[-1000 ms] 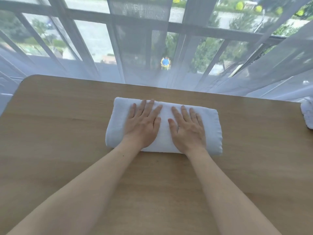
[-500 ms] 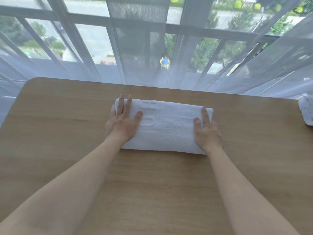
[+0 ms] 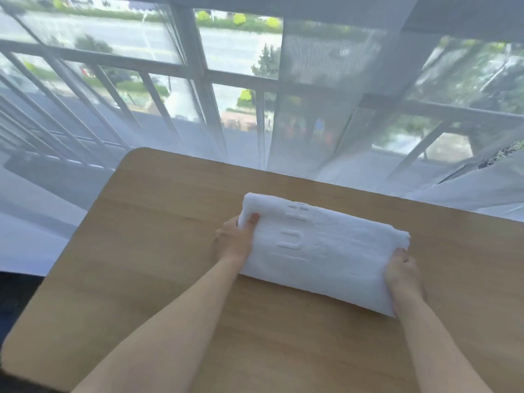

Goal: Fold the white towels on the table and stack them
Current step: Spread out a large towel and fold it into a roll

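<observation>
Sheer-curtained window [image 3: 312, 80], wooden table [image 3: 141, 265], folded white towel [image 3: 326, 251], left hand [image 3: 234, 242] and right hand [image 3: 402, 273] fingers gripping its ends

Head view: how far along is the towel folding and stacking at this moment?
Done: one white towel lies folded into a compact rectangle on the wooden table. In hand: the left hand and right hand grip its two short ends, thumbs on top, apparently about to lift or shift it. Left: stacking; no stack and no other towel is visible in this frame.
</observation>
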{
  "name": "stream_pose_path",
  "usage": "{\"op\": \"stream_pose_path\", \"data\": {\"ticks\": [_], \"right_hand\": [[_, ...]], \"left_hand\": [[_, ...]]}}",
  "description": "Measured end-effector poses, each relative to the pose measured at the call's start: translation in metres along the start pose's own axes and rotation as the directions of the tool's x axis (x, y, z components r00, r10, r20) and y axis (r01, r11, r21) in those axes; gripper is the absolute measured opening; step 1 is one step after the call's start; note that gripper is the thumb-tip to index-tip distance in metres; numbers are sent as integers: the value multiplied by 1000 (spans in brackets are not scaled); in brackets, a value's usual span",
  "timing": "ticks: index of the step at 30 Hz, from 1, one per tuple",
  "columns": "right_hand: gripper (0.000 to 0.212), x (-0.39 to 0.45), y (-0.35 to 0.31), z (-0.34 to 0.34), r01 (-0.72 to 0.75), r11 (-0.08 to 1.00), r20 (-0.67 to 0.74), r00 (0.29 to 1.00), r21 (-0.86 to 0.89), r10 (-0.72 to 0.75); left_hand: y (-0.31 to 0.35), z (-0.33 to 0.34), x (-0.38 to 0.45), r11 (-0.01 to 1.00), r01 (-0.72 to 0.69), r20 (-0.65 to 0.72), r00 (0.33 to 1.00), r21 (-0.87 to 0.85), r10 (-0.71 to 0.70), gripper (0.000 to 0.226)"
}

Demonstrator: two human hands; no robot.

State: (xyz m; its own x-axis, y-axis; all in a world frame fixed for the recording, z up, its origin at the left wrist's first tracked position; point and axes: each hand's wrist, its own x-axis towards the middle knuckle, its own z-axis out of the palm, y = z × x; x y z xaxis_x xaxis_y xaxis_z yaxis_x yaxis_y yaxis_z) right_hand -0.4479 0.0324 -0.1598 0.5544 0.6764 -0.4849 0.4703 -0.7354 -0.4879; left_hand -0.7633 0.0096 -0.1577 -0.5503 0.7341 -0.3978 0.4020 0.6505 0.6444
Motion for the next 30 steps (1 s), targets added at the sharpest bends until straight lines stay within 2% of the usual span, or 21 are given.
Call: {"op": "stream_pose_path", "data": {"ticks": [3,7,12,18,24,30], "right_hand": [[73,-31,-12,25,29,997,-5,1000,-71,-30],[79,-80,-44,73,65,995,6,998,-82,-64],[90,-142,-100,148,132,988,26,991,-86,-130],[92,-176,-173,236,178,973,-14,983,-145,-182],[86,-168,-223,275,150,976,-89,982,-156,-165],[81,-151,-244,287,151,979,-125,978,-139,-168]], "left_hand": [[-15,-25,17,1000,-26,-43,999,-1,26,52],[-49,-78,54,998,-53,-76,996,32,55,53],[-100,-156,114,996,-66,-150,986,53,74,60],[-141,-234,192,988,-122,-230,963,93,141,59],[-131,-254,250,983,-146,-274,947,108,170,66],[-110,-252,291,976,-179,-289,934,128,209,68]]}}
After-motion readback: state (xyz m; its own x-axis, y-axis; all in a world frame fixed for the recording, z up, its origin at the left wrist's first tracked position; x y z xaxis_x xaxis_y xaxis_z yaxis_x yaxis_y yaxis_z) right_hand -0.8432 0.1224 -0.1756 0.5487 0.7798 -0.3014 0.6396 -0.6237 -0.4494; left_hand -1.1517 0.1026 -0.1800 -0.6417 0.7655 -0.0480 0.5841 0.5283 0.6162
